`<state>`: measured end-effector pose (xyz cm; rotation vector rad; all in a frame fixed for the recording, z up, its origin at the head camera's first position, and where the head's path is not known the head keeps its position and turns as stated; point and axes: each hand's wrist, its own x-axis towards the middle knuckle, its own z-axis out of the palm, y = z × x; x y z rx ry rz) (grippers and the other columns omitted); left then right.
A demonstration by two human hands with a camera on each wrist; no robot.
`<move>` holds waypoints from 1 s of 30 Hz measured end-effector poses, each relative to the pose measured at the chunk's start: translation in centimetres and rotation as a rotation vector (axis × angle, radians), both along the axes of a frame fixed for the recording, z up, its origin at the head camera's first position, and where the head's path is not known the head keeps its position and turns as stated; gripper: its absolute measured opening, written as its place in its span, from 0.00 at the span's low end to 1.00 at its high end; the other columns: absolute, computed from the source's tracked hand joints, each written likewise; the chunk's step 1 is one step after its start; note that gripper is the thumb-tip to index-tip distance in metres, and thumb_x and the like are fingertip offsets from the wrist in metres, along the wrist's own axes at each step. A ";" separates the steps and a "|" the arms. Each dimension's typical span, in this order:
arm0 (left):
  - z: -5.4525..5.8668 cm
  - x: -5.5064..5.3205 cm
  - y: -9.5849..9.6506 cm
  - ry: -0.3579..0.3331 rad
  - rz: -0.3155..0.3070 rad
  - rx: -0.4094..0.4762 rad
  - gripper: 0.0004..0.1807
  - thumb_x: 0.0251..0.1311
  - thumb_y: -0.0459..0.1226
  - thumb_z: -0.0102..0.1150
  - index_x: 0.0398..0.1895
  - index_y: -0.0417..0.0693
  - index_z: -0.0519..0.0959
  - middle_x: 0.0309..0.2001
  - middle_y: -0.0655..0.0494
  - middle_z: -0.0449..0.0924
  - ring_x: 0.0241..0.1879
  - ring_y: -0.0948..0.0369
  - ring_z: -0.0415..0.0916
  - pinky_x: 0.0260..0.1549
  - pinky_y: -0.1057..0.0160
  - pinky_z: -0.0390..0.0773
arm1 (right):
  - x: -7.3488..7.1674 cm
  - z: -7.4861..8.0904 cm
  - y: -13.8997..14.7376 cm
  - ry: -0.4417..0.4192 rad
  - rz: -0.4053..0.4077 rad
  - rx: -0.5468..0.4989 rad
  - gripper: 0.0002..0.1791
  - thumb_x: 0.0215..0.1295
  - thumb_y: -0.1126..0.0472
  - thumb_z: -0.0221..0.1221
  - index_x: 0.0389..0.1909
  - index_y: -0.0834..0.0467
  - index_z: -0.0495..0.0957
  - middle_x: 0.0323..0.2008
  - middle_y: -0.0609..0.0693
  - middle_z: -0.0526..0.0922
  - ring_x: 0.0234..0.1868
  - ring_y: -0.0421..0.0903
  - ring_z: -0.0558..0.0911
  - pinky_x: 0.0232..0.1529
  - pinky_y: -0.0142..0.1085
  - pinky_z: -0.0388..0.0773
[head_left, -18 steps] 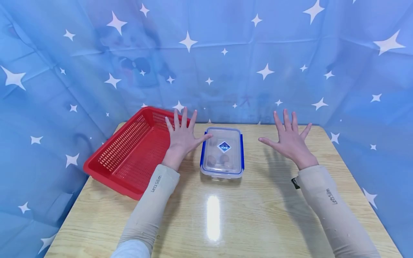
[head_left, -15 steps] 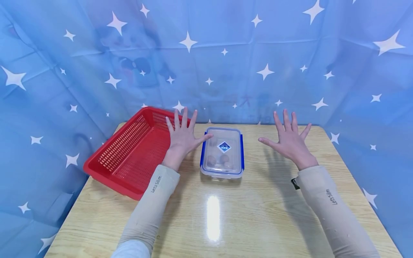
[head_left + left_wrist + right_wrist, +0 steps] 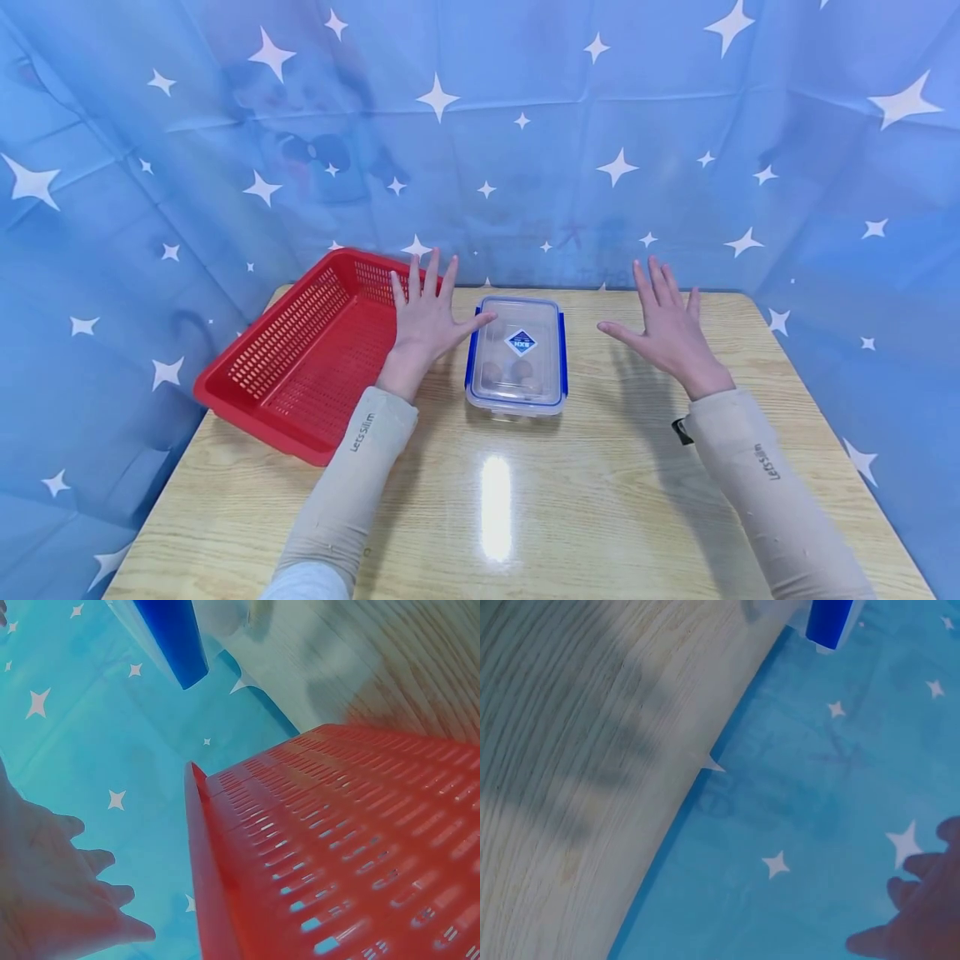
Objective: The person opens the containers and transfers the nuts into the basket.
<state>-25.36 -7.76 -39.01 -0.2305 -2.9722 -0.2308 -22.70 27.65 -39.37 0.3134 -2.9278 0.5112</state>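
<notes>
Hanging behind and to both sides: a blue curtain printed with pale four-pointed stars. In front, a wood-grained table with one bright streak of reflected light. Set aslant on the table at left, a red perforated basket. Entering from below, the lettered left sleeve and right sleeve, both pale. Near the table's far edge, just right of the basket, a clear lidded container, lying flat, blue along both long sides. Raised between basket and container, the left hand, fingers straight and spread wide, thumb overlapping the lid's edge in the head view; contact impossible to tell. Raised to the right of the container and apart from it, the right hand, fingers extended, thumb held wide. Beneath the lid, rounded brownish objects, indistinct through the plastic. On the lid, a blue-and-white diamond label. At the right cuff, a small dark tag.
</notes>
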 end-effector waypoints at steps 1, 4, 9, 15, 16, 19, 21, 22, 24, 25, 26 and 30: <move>0.0 0.0 0.0 0.004 0.000 0.000 0.58 0.55 0.76 0.40 0.81 0.62 0.35 0.82 0.53 0.28 0.81 0.46 0.25 0.75 0.34 0.32 | 0.0 0.0 -0.1 0.003 0.004 -0.002 0.59 0.63 0.27 0.53 0.79 0.45 0.26 0.80 0.51 0.26 0.81 0.55 0.28 0.71 0.71 0.22; 0.0 0.2 0.1 0.010 -0.006 0.017 0.58 0.55 0.76 0.41 0.81 0.61 0.36 0.82 0.53 0.28 0.81 0.46 0.26 0.76 0.35 0.32 | -0.1 -0.1 -0.2 0.013 0.009 0.000 0.58 0.63 0.28 0.53 0.80 0.46 0.28 0.81 0.49 0.27 0.81 0.56 0.31 0.73 0.70 0.24; 0.1 0.4 0.3 0.025 -0.026 0.041 0.57 0.55 0.75 0.42 0.81 0.59 0.38 0.82 0.53 0.30 0.81 0.47 0.28 0.78 0.39 0.34 | 0.0 -0.1 -0.6 0.018 0.022 -0.009 0.58 0.64 0.29 0.54 0.80 0.48 0.29 0.81 0.50 0.30 0.82 0.56 0.34 0.76 0.66 0.29; 0.0 0.4 0.5 0.044 -0.046 0.040 0.57 0.56 0.75 0.42 0.81 0.58 0.41 0.82 0.51 0.35 0.81 0.49 0.31 0.79 0.43 0.38 | 0.1 -0.1 -0.9 0.023 0.040 -0.036 0.58 0.65 0.31 0.56 0.80 0.49 0.30 0.81 0.53 0.33 0.82 0.56 0.35 0.78 0.61 0.32; 0.0 0.5 0.5 0.046 -0.048 0.039 0.56 0.56 0.75 0.42 0.81 0.58 0.41 0.82 0.51 0.36 0.81 0.49 0.31 0.79 0.43 0.38 | 0.1 -0.2 -1.0 0.026 0.042 -0.038 0.58 0.65 0.32 0.56 0.80 0.50 0.30 0.81 0.53 0.34 0.82 0.56 0.36 0.78 0.61 0.32; 0.0 0.6 0.6 0.046 -0.055 0.045 0.56 0.57 0.74 0.43 0.81 0.57 0.43 0.82 0.51 0.37 0.82 0.50 0.32 0.79 0.44 0.39 | 0.1 -0.5 -1.1 0.034 0.047 -0.046 0.58 0.65 0.32 0.56 0.80 0.50 0.31 0.81 0.53 0.35 0.82 0.57 0.38 0.79 0.60 0.33; -0.1 0.7 0.7 0.039 -0.061 0.048 0.55 0.58 0.73 0.43 0.81 0.56 0.43 0.82 0.51 0.38 0.82 0.50 0.33 0.79 0.44 0.40 | 0.1 -0.7 -1.2 0.041 0.051 -0.053 0.58 0.64 0.32 0.57 0.80 0.50 0.32 0.81 0.54 0.36 0.81 0.58 0.39 0.79 0.60 0.34; -0.1 0.8 0.7 0.036 -0.063 0.045 0.55 0.58 0.73 0.43 0.81 0.56 0.43 0.82 0.51 0.38 0.82 0.50 0.33 0.79 0.45 0.40 | 0.1 -0.9 -1.3 0.046 0.053 -0.059 0.58 0.64 0.32 0.57 0.80 0.50 0.33 0.81 0.55 0.37 0.81 0.59 0.40 0.79 0.60 0.35; -0.2 0.9 0.7 0.033 -0.070 0.042 0.55 0.58 0.73 0.43 0.81 0.56 0.43 0.82 0.51 0.39 0.81 0.50 0.35 0.79 0.45 0.41 | 0.1 -1.1 -1.3 0.052 0.058 -0.074 0.58 0.64 0.32 0.58 0.81 0.50 0.34 0.81 0.55 0.38 0.81 0.59 0.40 0.79 0.60 0.36; -0.2 1.0 0.8 0.033 -0.074 0.043 0.55 0.58 0.73 0.44 0.81 0.55 0.43 0.82 0.51 0.40 0.81 0.50 0.35 0.79 0.45 0.42 | 0.1 -1.2 -1.4 0.051 0.060 -0.080 0.58 0.64 0.32 0.58 0.81 0.50 0.34 0.81 0.55 0.38 0.81 0.59 0.40 0.79 0.60 0.36; -0.3 1.0 0.8 0.032 -0.076 0.043 0.55 0.59 0.72 0.44 0.81 0.55 0.43 0.82 0.51 0.41 0.81 0.50 0.35 0.79 0.46 0.43 | 0.2 -1.3 -1.5 0.050 0.062 -0.084 0.58 0.64 0.32 0.58 0.81 0.49 0.34 0.81 0.55 0.38 0.81 0.58 0.41 0.79 0.60 0.37; -0.7 1.3 0.8 0.046 -0.090 0.069 0.54 0.59 0.71 0.46 0.81 0.54 0.46 0.81 0.50 0.44 0.81 0.51 0.39 0.79 0.47 0.46 | 0.3 -1.6 -1.7 0.048 0.070 -0.093 0.57 0.64 0.32 0.58 0.80 0.47 0.33 0.81 0.53 0.37 0.82 0.57 0.41 0.80 0.57 0.37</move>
